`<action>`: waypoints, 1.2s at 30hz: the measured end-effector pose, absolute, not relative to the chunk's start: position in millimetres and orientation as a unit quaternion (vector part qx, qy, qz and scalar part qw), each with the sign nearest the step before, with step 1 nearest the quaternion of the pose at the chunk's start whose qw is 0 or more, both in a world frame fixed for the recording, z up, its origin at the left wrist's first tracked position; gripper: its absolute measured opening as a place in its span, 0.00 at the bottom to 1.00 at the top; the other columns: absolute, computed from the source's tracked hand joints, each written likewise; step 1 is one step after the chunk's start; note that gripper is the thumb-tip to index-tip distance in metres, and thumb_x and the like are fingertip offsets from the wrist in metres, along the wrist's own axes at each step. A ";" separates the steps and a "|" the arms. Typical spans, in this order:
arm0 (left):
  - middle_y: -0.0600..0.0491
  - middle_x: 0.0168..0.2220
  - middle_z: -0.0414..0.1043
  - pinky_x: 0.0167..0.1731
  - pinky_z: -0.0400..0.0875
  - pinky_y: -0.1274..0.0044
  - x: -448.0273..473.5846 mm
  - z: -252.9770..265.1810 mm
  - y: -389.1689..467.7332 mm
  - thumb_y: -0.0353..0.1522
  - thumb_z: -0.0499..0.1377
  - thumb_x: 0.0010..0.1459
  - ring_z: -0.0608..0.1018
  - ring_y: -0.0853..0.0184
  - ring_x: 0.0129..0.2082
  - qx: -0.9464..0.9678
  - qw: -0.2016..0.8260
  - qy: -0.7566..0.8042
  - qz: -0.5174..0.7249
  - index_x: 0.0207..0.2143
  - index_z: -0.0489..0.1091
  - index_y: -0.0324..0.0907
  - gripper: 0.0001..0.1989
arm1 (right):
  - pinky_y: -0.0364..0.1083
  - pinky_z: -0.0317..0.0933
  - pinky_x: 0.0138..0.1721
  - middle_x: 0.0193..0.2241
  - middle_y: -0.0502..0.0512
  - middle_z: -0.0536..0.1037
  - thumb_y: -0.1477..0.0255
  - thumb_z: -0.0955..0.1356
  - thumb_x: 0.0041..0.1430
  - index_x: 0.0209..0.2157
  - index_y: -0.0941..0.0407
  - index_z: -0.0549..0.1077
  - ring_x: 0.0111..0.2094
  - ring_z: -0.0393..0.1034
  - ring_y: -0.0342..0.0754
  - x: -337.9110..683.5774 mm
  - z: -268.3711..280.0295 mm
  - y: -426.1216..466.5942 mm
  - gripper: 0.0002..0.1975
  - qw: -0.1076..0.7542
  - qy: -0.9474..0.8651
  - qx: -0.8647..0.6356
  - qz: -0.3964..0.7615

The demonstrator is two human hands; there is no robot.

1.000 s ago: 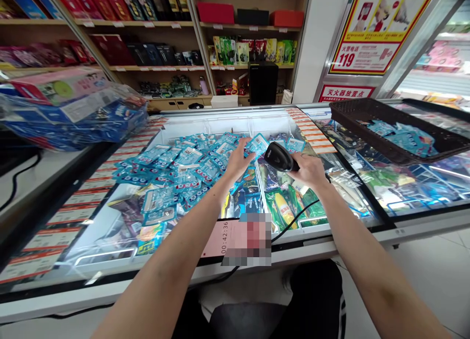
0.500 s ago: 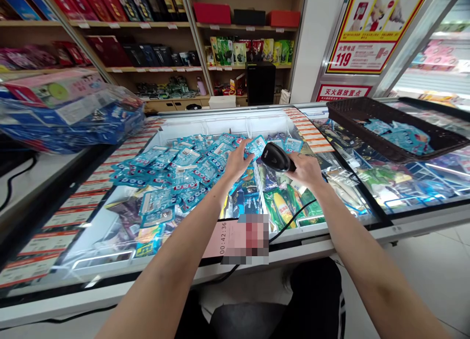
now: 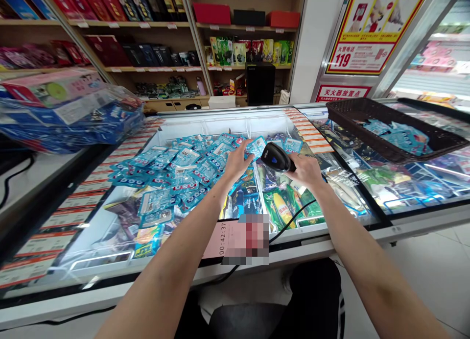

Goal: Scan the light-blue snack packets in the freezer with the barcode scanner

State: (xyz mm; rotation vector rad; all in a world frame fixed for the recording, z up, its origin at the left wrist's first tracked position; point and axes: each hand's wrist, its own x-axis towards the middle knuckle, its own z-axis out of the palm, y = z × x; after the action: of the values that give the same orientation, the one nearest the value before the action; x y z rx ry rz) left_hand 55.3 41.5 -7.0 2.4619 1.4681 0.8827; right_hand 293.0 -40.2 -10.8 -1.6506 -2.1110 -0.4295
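Observation:
A black barcode scanner is in my right hand, its fingers wrapped round the handle. The scanner's head points left at a blue packet with a printed label. My left hand holds that packet at its left edge, between thumb and fingers; part of the grip is hidden behind the hand. Many similar blue packets lie in a loose heap on the freezer's glass top, left of my left hand. A blue light shows on the scanner.
A dark brown basket with blue packets stands on the freezer at right. Plastic-wrapped boxes sit at left. The scanner's black cable runs over the front edge of the chest freezer. Stocked shelves stand behind.
A blue light now shows on the scanner, where it was dark before. Both hands, the scanner and the held packet have hardly moved.

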 end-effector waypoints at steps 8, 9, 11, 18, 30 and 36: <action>0.48 0.47 0.70 0.47 0.63 0.65 55.0 -9.3 41.4 0.40 0.49 0.60 0.74 0.64 0.33 0.820 0.067 0.484 0.299 0.60 0.51 0.49 0.26 | 0.44 0.54 0.30 0.32 0.58 0.77 0.60 0.64 0.55 0.41 0.58 0.72 0.34 0.70 0.51 294.5 -14.5 -37.1 0.18 0.239 -0.756 -0.583 -0.181; 0.48 0.49 0.68 0.48 0.62 0.64 54.8 -10.0 41.9 0.40 0.48 0.60 0.74 0.62 0.38 0.821 0.064 0.479 0.304 0.60 0.51 0.48 0.26 | 0.44 0.54 0.30 0.32 0.57 0.77 0.60 0.64 0.55 0.41 0.58 0.72 0.34 0.70 0.51 294.5 -15.0 -36.9 0.18 0.242 -0.756 -0.580 -0.184; 0.46 0.54 0.64 0.50 0.61 0.64 54.4 -11.9 43.7 0.39 0.48 0.60 0.71 0.58 0.48 0.826 0.053 0.464 0.315 0.60 0.52 0.47 0.26 | 0.44 0.54 0.30 0.33 0.57 0.77 0.60 0.64 0.54 0.41 0.57 0.72 0.33 0.70 0.51 294.6 -15.9 -36.6 0.17 0.246 -0.758 -0.573 -0.190; 0.42 0.56 0.58 0.53 0.59 0.65 55.3 -17.2 48.0 0.33 0.50 0.58 0.62 0.57 0.56 0.823 -0.028 0.455 0.338 0.60 0.53 0.40 0.27 | 0.44 0.54 0.30 0.32 0.56 0.77 0.60 0.65 0.53 0.41 0.56 0.71 0.33 0.70 0.51 296.0 -16.5 -36.0 0.18 0.231 -0.753 -0.587 -0.188; 0.48 0.41 0.73 0.49 0.59 0.62 64.7 10.5 47.0 0.25 0.45 0.57 0.70 0.59 0.45 0.857 -0.072 0.490 0.143 0.38 0.75 0.46 0.19 | 0.45 0.55 0.32 0.34 0.59 0.77 0.61 0.64 0.54 0.44 0.58 0.71 0.37 0.71 0.54 291.1 -3.0 -39.3 0.20 0.178 -0.728 -0.647 -0.141; 0.47 0.44 0.71 0.47 0.59 0.63 69.3 14.8 54.7 0.21 0.47 0.53 0.68 0.57 0.50 0.876 -0.052 0.462 0.126 0.38 0.74 0.45 0.19 | 0.45 0.56 0.32 0.35 0.57 0.77 0.62 0.64 0.53 0.43 0.56 0.71 0.37 0.71 0.53 294.6 -2.6 -38.4 0.18 0.178 -0.729 -0.645 -0.145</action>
State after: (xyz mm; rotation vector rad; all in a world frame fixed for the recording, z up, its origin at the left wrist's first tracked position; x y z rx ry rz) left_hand 69.3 54.7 14.8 2.8482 1.5028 0.4111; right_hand 294.6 -38.4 -2.6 -1.8238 -2.0627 -0.4092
